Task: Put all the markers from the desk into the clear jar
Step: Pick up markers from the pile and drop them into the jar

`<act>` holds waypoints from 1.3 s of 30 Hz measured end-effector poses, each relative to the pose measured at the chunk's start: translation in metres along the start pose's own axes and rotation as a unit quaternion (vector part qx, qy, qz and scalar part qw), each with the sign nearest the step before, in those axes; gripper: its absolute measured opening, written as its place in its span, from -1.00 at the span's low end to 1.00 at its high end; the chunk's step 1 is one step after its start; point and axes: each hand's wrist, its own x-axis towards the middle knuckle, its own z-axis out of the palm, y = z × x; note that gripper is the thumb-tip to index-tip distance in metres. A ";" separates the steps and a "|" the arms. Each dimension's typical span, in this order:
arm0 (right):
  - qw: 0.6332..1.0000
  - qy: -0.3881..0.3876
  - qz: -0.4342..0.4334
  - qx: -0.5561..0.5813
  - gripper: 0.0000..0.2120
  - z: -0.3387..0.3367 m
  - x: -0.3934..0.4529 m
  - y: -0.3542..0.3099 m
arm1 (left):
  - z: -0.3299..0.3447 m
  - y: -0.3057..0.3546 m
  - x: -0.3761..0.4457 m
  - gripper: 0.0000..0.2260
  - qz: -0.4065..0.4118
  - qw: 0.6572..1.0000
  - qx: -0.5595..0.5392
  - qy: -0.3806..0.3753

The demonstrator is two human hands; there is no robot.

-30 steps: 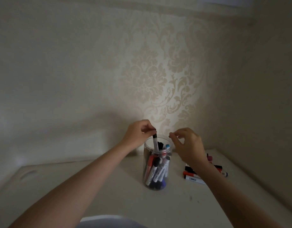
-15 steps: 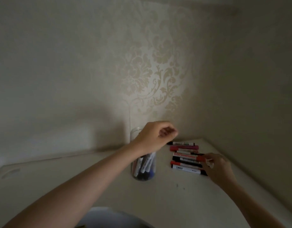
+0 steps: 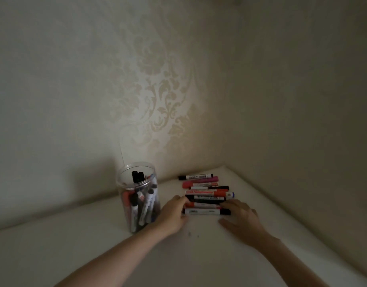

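Note:
A clear jar (image 3: pixel 137 204) stands on the desk, left of centre, holding several markers upright. To its right, several markers (image 3: pixel 205 193) lie side by side in a row near the corner. My left hand (image 3: pixel 172 214) is at the left ends of the nearest markers, with fingers and thumb curled round them. My right hand (image 3: pixel 242 219) lies at the right ends of the same markers, fingers over the ends and thumb spread on the desk. The closest one is a white marker with black ends (image 3: pixel 205 212), between both hands.
The pale desk (image 3: pixel 108 245) fits into a corner. A patterned wall (image 3: pixel 153 100) rises behind the jar and a plain wall (image 3: pixel 302 141) runs along the right, close to the markers. The light is dim.
My left hand let go of a marker into the jar, then moved down and right to the row of markers. My right hand dropped from beside the jar to the markers' right ends. The view shifted right.

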 end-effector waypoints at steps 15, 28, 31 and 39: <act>0.987 0.063 0.119 0.084 -0.82 0.009 0.000 -0.019 | -0.140 0.053 -0.033 -0.88 0.106 0.930 -0.262 0.234; 0.873 0.300 0.026 0.383 -0.84 -0.114 0.021 -0.133 | -0.225 -0.040 -0.058 -0.89 0.051 0.927 -0.128 0.348; 0.864 0.311 -0.030 0.396 -0.84 -0.127 0.031 -0.167 | -0.217 -0.041 -0.053 -0.90 0.053 0.938 -0.102 0.327; 0.913 0.248 -0.138 0.293 -0.85 -0.100 0.054 -0.215 | -0.213 -0.037 -0.035 -0.88 0.017 0.933 -0.140 0.330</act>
